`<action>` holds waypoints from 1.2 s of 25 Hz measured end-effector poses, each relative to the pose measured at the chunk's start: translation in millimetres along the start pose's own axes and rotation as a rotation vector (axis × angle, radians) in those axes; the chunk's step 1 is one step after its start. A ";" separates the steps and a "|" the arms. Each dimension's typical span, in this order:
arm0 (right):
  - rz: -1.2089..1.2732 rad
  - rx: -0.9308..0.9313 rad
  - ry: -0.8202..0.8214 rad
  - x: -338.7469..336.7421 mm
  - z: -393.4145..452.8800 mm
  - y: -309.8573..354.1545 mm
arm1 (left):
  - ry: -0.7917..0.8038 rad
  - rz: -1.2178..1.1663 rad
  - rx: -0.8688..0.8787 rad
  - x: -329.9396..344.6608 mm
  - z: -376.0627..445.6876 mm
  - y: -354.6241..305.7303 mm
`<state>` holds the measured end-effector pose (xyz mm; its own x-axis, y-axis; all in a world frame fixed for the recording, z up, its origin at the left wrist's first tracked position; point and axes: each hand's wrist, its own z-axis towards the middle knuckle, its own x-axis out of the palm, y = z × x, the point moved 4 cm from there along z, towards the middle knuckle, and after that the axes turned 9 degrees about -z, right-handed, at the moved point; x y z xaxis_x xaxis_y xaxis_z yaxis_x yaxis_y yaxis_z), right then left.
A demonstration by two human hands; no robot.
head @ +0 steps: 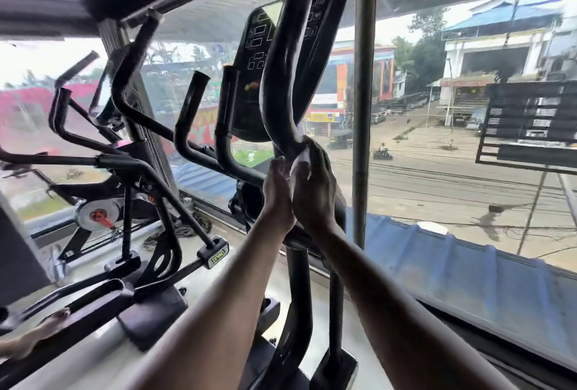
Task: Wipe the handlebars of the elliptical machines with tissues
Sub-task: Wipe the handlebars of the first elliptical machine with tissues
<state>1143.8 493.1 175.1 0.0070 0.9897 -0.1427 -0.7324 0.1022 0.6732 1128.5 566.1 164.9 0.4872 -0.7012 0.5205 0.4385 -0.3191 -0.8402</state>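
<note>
A wide window (452, 155) faces a street. Close before it, the right hand (313, 189) curls its fingers around a tissue (301, 160) on the black handlebar (281, 83); the left hand (276, 193) lies flat, fingers straight, against the bar's left edge.

The console (281, 55) stands behind the handlebar (281, 83), a second machine (125, 146) to its left.

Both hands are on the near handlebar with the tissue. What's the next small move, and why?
Probably slide the tissue up the handlebar. The right hand presses it against the bar just below the bend, the left hand lies flat beside it, and the long curved stretch above them is not yet under the tissue.
</note>
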 end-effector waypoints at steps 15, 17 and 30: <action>0.060 0.234 0.158 -9.4 14.6 11.0 | 0.106 0.067 0.053 8.1 -5.1 -34.0; 0.138 0.163 0.089 -12.1 21.2 46.6 | 0.111 0.002 0.074 10.4 -2.6 -42.5; 0.024 0.021 -0.003 -11.5 10.9 60.1 | 0.201 -0.058 0.100 8.2 -18.1 -65.1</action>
<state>1107.1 488.9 225.1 -0.0082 0.9923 -0.1240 -0.7182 0.0804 0.6912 1090.3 569.6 221.1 0.3030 -0.7999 0.5180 0.5390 -0.3044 -0.7854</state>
